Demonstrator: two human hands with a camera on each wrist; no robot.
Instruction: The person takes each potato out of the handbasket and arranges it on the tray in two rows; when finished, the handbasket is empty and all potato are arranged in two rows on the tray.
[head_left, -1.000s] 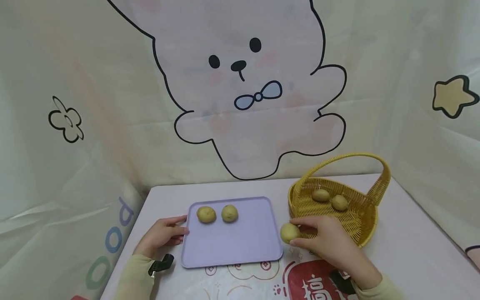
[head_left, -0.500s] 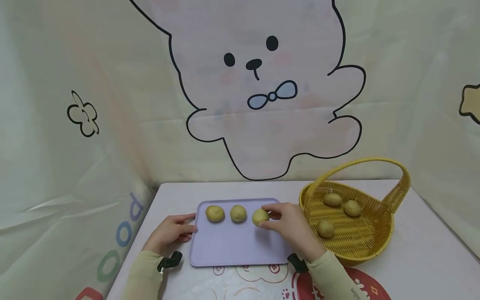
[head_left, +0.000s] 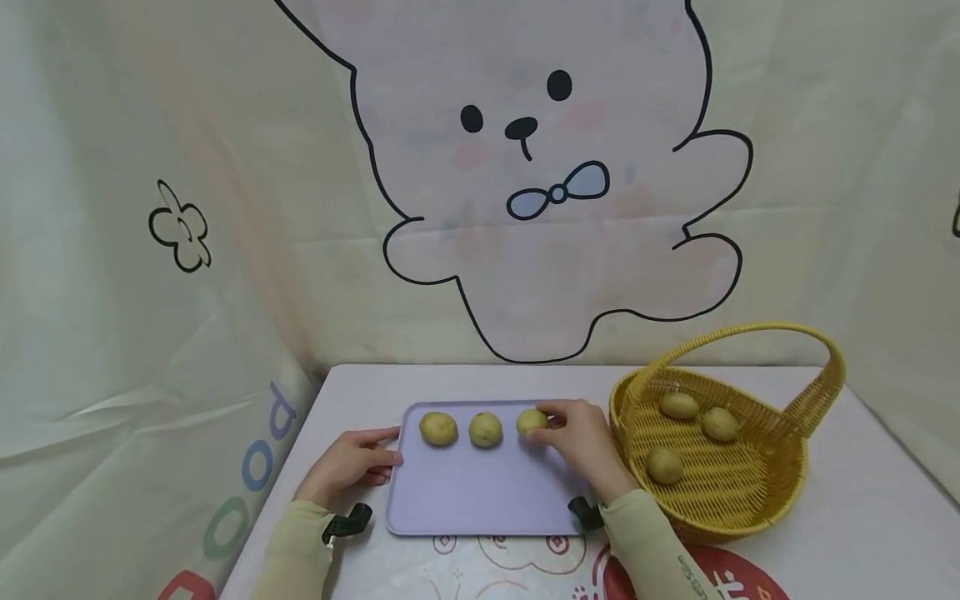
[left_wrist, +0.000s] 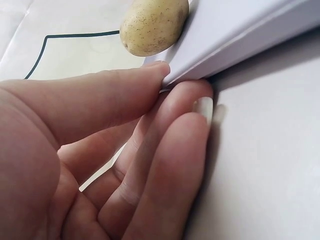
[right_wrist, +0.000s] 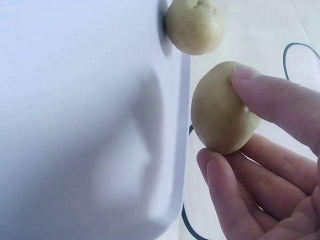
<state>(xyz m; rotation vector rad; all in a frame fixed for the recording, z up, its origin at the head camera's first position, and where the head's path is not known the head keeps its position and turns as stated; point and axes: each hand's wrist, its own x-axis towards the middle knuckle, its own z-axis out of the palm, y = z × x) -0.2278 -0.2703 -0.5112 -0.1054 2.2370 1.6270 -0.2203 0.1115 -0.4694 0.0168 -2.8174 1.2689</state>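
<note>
My right hand (head_left: 583, 437) pinches a potato (right_wrist: 220, 107) between thumb and fingertips, over the back right part of the lilac tray (head_left: 480, 496). Two more potatoes lie along the tray's back edge: an oval one (head_left: 438, 428) at the left and a rounder one (head_left: 486, 429) in the middle. At the tray's left side, my left hand (head_left: 348, 465) grips the rim, its thumb (left_wrist: 115, 97) at the top edge and fingertips at the underside. The left wrist view also catches one potato (left_wrist: 154, 25) on the tray close to that thumb.
A yellow woven basket (head_left: 750, 492) with a tall handle stands right of the tray, beside my right forearm. Several potatoes are inside it. Behind the white table (head_left: 360, 392) hangs a curtain (head_left: 337, 325) printed with a cartoon bear.
My right hand has carried the potato from the basket's near side leftward onto the tray's back right area. The left hand keeps its hold on the rim. The head view has shifted slightly.
</note>
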